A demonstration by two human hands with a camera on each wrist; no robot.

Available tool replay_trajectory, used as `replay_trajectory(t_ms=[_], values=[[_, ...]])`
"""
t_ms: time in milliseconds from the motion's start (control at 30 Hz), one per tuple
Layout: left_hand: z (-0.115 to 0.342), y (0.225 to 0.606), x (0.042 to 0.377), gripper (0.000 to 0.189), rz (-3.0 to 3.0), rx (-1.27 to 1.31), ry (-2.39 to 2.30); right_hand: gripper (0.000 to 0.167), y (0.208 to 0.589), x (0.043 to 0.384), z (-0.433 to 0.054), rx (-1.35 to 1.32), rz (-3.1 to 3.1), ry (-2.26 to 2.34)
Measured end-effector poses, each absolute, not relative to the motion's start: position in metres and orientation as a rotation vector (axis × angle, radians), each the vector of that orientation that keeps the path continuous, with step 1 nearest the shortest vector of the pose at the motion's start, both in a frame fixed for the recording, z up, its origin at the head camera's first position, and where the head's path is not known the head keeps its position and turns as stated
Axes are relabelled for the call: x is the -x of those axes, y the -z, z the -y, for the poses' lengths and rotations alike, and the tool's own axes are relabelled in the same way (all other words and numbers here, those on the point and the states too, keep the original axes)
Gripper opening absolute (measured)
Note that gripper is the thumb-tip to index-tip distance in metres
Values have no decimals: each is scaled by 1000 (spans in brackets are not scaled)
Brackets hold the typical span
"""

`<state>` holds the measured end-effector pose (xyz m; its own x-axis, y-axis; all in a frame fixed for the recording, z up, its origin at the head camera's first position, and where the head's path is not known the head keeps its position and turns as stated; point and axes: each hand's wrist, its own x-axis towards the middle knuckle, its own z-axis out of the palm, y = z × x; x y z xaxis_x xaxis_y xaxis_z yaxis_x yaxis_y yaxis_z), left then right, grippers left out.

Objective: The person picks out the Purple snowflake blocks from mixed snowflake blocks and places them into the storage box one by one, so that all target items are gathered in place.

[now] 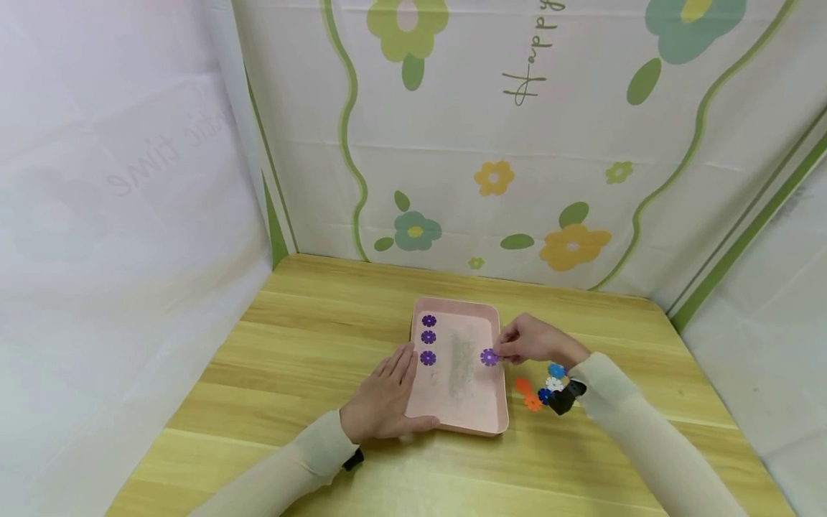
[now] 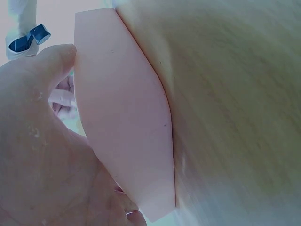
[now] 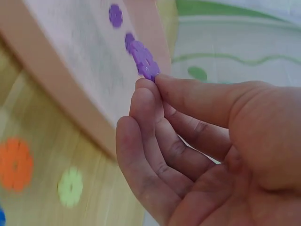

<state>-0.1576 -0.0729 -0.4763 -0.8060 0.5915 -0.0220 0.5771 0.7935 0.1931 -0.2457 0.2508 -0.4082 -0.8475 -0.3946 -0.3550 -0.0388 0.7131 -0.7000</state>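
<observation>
Pinching a purple flower piece (image 1: 489,357) by its edge, the right hand (image 1: 533,339) has its thumb and forefinger clamped on it; the right wrist view shows the other fingers curled loosely beneath. The piece hangs over the inner right side of the pink tray (image 1: 474,414), roughly level with the nearest of the three darker purple pieces (image 1: 429,337) that lie in a line along the left side, from the far end towards the middle. Whether it touches the tray is hard to tell.

The left hand (image 1: 384,398) rests on the tray's left edge near the close corner, fingers straight and together, thumb set apart along the near rim, apparently steadying it.

Judging by the layout, the work is partly done: three pieces are in place, and a fourth is in the fingers but not yet released. Most of the tray floor, marked by a greyish smudge, carries no pieces. Outside, on the wooden surface (image 1: 323,323), lie orange pieces (image 1: 532,403), a white piece (image 1: 554,385), blue pieces (image 1: 556,370) and a yellow-green piece (image 3: 70,187), apparently left for later; the black wrist strap (image 1: 563,400) may hide more
</observation>
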Motion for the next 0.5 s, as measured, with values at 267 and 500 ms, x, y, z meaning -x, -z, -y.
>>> replay_trajectory(t_ms=[267,500], values=[[72,480,159,118,-2895,-943,-288,14,421,248,-206,463,-2440,949],[72,475,157,117,-2877,-921,-279,11,434,245,-174,537,-2475,918]])
